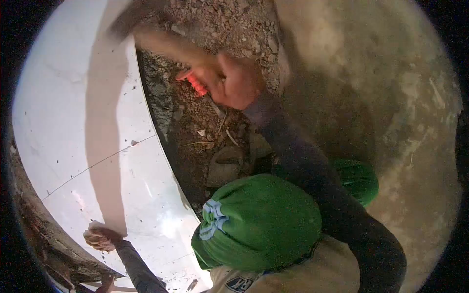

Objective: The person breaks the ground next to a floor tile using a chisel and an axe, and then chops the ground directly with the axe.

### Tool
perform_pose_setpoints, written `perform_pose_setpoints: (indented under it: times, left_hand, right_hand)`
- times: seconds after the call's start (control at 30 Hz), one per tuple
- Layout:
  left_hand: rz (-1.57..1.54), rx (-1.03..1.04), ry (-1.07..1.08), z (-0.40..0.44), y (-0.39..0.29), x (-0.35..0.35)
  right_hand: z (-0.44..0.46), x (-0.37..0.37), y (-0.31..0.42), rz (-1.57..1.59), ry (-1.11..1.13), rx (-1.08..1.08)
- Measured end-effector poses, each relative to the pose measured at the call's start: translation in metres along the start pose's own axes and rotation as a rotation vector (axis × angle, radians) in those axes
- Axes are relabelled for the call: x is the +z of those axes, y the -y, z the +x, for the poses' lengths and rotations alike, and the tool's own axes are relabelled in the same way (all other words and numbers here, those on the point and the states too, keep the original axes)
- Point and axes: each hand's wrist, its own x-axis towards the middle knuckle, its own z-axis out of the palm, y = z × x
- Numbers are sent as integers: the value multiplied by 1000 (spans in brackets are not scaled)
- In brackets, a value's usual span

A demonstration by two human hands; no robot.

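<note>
A hammer (168,45) with a pale handle is in my right hand (239,82), blurred, its dark head raised toward the top left over the slab's edge. Just below the handle, a red ribbed grip (197,84) shows against the rubble; whether my hand touches it is unclear. At the lower left, my left hand (101,238) rests by the outer edge of the white tiled surface (141,178), fingers curled round something pale that I cannot make out. A long arm shadow crosses the tiles, which carry dark specks.
Loose brown rubble (239,29) fills the strip beside the tiles. A smooth, dusty grey-brown surface (415,112) lies to the right. My green-clad knee (264,222) is close to the tile edge. More rough ground (63,259) borders the tiles at the lower left.
</note>
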Motion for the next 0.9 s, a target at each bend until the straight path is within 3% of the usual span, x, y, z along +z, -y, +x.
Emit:
perform_pose_setpoints:
  times: [0.1,0.17,0.23,0.33,0.37,0.47,0.53,0.57,0.6,0.73,0.8,0.83,0.9]
  left_hand:
    - [-3,36,-121,3,-3,-5]
    - [-42,46,-239,-9,-17,-15]
    - [-2,55,-221,7,14,20]
    - [57,90,-134,14,37,31]
    - [32,18,-75,6,7,11]
    - [-49,33,-195,14,39,58]
    - [71,120,-232,14,34,38]
    - [160,168,-228,8,18,21]
    - [68,-108,154,14,0,3]
    - [178,125,-179,23,51,77]
    - [76,32,-147,23,60,71]
    - [16,0,-111,11,45,60]
    - [-111,87,-201,9,31,42]
  right_hand:
    - [-19,-18,-41,65,77,-52]
    - [-40,-18,-79,30,165,159]
    - [-54,-5,-103,10,120,402]
    - [-42,27,-65,78,12,557]
    - [-25,28,-41,92,-9,497]
    - [-4,-16,10,88,128,147]
    - [-16,-24,-19,-41,325,16]
    - [-18,-13,-30,-40,304,114]
    - [-18,-5,-43,-47,283,205]
    - [-39,11,-66,-46,194,654]
    - [-20,25,-37,75,67,621]
    - [2,11,7,154,-25,487]
    - [7,-6,26,-16,102,132]
